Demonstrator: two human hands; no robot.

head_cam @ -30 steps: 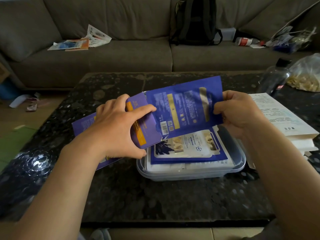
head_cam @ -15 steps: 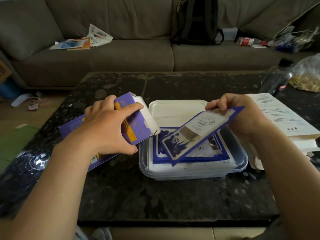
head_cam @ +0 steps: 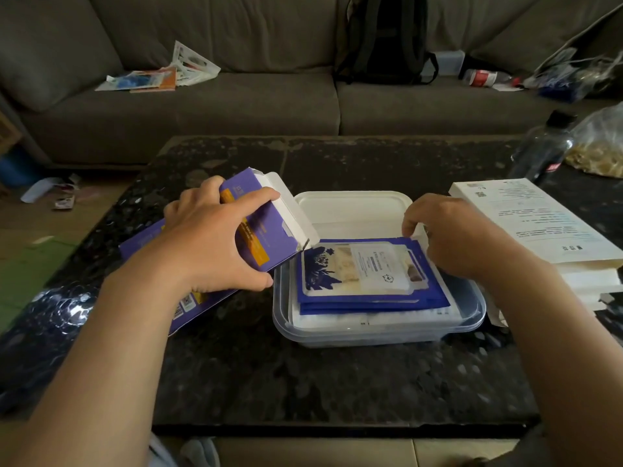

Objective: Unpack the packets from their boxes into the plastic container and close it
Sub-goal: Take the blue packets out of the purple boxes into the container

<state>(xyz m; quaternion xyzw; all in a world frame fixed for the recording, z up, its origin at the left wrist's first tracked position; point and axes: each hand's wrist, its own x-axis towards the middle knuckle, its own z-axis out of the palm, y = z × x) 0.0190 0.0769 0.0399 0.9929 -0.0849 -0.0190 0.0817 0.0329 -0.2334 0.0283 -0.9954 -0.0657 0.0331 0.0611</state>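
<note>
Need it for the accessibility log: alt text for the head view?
A person's left hand grips an open purple box beside a clear plastic container stacked with blue packets; the right hand touches the top packet's far corner.

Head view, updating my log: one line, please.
left hand: grips purple box | right hand: pinches top packet, in plastic container | lid: off

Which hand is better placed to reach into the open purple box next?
Right. The left hand grips the purple box, its open end turned toward the plastic container. The right hand touches the top packet at its far corner, near that opening.
</note>
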